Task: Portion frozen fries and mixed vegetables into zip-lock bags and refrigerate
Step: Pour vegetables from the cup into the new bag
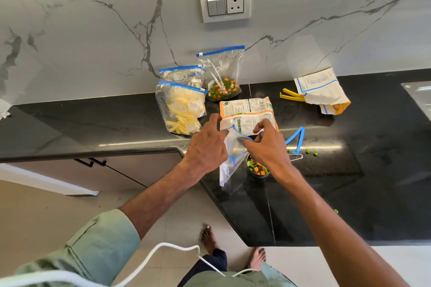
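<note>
Centre frame: pulling open empty zip-lock bag [229, 165] for another veg portion. Left hand [207, 144] pinching left rim, right hand [268, 147] pinching blue zip strip. Cup of mixed vegetables [257, 168] just beside bag, under right wrist. Filled veg bag [222, 81] and fries bags [183, 109] upper centre. Next, probably: hold mouth wide with left, free right, tip cup in without spilling.

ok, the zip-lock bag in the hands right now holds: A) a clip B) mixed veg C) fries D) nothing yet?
D: the held zip-lock bag is clear and empty. The left hand and right hand pinch its blue-rimmed mouth apart, and the veg sits in the steel cup under the right hand.
</note>
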`<state>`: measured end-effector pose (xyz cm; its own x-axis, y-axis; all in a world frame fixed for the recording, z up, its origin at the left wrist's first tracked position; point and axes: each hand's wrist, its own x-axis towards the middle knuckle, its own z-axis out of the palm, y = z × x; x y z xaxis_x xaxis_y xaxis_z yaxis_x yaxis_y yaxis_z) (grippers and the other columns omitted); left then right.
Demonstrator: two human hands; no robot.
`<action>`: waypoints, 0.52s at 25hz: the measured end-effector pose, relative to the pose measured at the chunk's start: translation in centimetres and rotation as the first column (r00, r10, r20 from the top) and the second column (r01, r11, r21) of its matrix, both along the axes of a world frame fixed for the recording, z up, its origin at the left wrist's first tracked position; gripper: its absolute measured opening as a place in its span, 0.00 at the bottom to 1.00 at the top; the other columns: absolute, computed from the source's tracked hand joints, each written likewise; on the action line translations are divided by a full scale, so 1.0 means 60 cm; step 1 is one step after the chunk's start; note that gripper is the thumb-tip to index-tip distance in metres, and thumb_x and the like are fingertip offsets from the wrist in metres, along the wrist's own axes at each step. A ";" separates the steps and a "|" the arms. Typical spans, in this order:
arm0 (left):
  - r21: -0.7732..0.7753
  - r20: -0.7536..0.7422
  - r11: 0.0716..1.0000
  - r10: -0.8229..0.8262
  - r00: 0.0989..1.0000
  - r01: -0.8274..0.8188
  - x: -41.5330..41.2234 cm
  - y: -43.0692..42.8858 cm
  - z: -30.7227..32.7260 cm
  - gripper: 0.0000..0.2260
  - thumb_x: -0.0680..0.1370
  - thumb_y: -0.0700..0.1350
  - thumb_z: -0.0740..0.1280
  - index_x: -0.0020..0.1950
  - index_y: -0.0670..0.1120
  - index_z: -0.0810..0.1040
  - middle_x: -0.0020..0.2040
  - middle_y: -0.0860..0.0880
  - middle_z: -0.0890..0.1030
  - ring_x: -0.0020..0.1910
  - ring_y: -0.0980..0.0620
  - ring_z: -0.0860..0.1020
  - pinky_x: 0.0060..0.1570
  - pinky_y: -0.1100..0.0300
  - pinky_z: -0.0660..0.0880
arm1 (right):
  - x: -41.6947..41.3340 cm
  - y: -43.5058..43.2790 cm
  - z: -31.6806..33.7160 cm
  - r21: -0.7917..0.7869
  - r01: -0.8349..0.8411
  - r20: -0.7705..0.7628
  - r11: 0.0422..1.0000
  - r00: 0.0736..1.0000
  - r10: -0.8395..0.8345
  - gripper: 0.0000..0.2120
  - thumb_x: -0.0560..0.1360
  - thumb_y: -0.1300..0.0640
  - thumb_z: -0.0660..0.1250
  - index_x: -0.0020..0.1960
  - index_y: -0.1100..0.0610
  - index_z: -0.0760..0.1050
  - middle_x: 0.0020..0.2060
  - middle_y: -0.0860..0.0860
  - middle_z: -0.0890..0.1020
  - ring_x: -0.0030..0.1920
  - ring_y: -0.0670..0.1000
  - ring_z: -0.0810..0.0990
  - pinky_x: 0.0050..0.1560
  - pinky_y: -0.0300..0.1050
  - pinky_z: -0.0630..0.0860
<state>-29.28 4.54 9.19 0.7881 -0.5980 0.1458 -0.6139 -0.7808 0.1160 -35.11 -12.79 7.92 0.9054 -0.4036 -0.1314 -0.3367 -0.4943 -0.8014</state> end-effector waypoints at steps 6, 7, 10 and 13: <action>0.116 -0.314 0.993 0.059 0.948 -0.023 0.011 -0.009 0.006 0.45 0.65 0.50 0.83 0.77 0.52 0.66 0.68 0.47 0.66 0.52 0.40 0.81 0.52 0.43 0.81 | -0.011 0.000 -0.005 0.023 -0.114 0.039 0.993 0.993 0.113 0.14 0.70 0.58 0.74 0.49 0.51 0.71 0.35 0.50 0.82 0.35 0.49 0.77 0.37 0.46 0.73; 0.165 -0.325 0.986 0.055 0.944 -0.001 0.007 -0.013 0.011 0.45 0.65 0.47 0.83 0.78 0.54 0.64 0.68 0.46 0.65 0.52 0.39 0.81 0.52 0.43 0.81 | -0.012 -0.002 -0.008 -0.002 -0.109 0.033 0.994 0.993 0.109 0.14 0.70 0.57 0.74 0.49 0.51 0.71 0.35 0.50 0.81 0.35 0.50 0.78 0.36 0.46 0.72; 0.222 -0.266 0.975 0.073 0.961 -0.013 -0.002 -0.028 0.024 0.37 0.70 0.41 0.78 0.76 0.56 0.69 0.68 0.47 0.65 0.54 0.42 0.80 0.52 0.46 0.81 | -0.021 -0.007 -0.014 -0.226 -0.076 0.028 0.971 0.996 0.084 0.15 0.70 0.56 0.73 0.51 0.53 0.69 0.37 0.48 0.79 0.36 0.53 0.78 0.33 0.46 0.68; 0.189 -0.124 0.981 0.060 0.990 -0.036 -0.006 -0.041 0.031 0.18 0.74 0.42 0.76 0.62 0.56 0.82 0.70 0.52 0.66 0.61 0.50 0.75 0.50 0.50 0.80 | -0.036 -0.014 -0.017 -0.302 -0.024 0.081 0.953 0.995 0.051 0.17 0.69 0.58 0.72 0.52 0.53 0.67 0.39 0.47 0.77 0.35 0.52 0.75 0.32 0.44 0.65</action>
<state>-29.64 2.10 11.05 0.8216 -0.5658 -0.0687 -0.5643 -0.8245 0.0415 -37.25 -13.61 6.88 0.9232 -0.3776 0.0710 -0.2486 -0.7279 -0.6390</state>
